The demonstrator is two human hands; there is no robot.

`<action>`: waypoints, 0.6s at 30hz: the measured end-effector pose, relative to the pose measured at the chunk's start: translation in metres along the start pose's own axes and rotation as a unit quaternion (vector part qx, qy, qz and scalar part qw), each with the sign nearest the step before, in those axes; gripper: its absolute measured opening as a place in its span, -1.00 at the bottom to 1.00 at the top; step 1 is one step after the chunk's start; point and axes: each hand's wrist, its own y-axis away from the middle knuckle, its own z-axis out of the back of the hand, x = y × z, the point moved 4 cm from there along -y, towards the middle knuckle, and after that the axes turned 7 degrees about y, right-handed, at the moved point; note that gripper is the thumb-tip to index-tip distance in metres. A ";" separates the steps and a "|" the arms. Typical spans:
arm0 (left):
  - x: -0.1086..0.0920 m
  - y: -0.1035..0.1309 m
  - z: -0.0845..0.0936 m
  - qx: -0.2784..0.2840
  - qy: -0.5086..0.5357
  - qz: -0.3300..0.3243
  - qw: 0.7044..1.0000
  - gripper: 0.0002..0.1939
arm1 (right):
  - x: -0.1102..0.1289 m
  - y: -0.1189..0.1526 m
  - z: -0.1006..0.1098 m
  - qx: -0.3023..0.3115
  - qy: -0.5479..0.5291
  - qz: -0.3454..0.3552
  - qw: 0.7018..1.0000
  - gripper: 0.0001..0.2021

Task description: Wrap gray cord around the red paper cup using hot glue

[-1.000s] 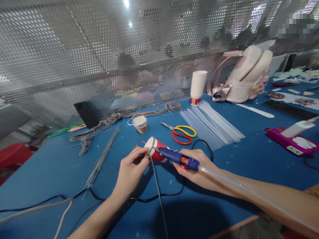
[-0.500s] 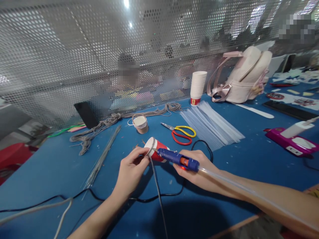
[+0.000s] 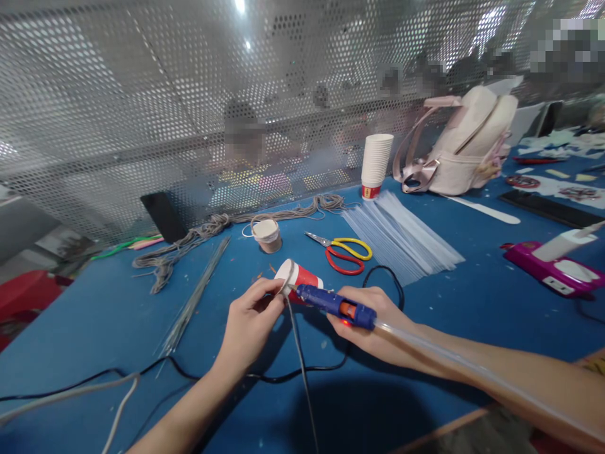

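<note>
My left hand [image 3: 255, 321] pinches the rim of a red and white paper cup [image 3: 306, 277], which is tipped on its side. A grey cord [image 3: 299, 353] runs around the cup near its rim, and its free end hangs toward the front of the table. In my right hand [image 3: 373, 321] is a blue hot glue gun [image 3: 331, 302], its fingers wrapped round the handle. The nozzle points left, at the cord on the cup by my left fingertips; whether it touches is too small to tell. A long clear glue stick [image 3: 425, 343] sticks out of the gun's back.
Beyond the cup lie scissors [image 3: 347, 252] and a small cord-wrapped cup [image 3: 268, 236]. A stack of paper cups [image 3: 377, 165], clear strips [image 3: 401, 236], a pink backpack [image 3: 466, 148] and a purple power strip [image 3: 553, 268] stand rightward. Wires [image 3: 196, 299], grey cord [image 3: 165, 255] and a phone [image 3: 163, 216] are leftward.
The glue gun and my right hand have shifted very slightly left, with the nozzle closer to my left fingertips. The cup has barely moved.
</note>
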 end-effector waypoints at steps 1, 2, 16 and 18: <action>0.000 0.000 0.000 -0.001 -0.002 -0.002 1.000 -0.85 | 0.001 -0.001 0.002 -0.006 0.001 -0.003 1.000 -0.87; 0.001 -0.001 0.001 -0.004 -0.002 -0.004 1.000 -0.85 | 0.001 -0.003 0.004 -0.011 0.002 -0.007 1.000 -0.87; -0.001 -0.011 0.018 -0.059 0.037 0.016 0.997 -0.82 | -0.023 -0.009 0.016 0.152 0.198 0.040 0.967 -0.78; 0.001 -0.012 0.020 -0.066 0.055 0.012 0.996 -0.82 | -0.024 -0.009 0.014 0.220 0.249 0.035 0.943 -0.81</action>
